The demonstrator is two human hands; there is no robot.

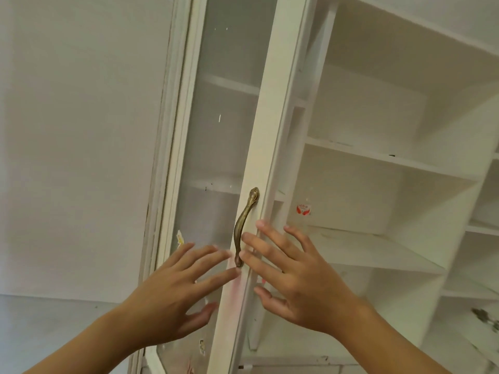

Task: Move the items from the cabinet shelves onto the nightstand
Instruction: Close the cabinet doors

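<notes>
We are looking up at a white cabinet (405, 117) whose glass-panelled door (266, 130) is standing partly open, its frame edge turned towards us; a bronze curved handle (244, 225) is sitting on that frame, and we are taking it as our landmark. Right of the handle the cabinet shelves (378, 157) are showing as bare white boards with a few dark scuffs; a small red-and-white sticker (303, 209) is clinging to the back panel just right of the handle's top.

Our left hand (172, 287) is reaching up just left of the handle, fingers spread and straight, gripping nothing; its fingertips are lying over the glass beside the handle's lower end, though we cannot tell whether they are touching. Our right hand (299, 276) is spreading its fingers just right of the handle, over the door frame; it is holding nothing either, and whether it is touching the frame we cannot tell.

Behind the glass, left of the handle, more shelves are showing only faintly; a metal fitting (483, 317) far right and below the handle is blurring at the edge.
</notes>
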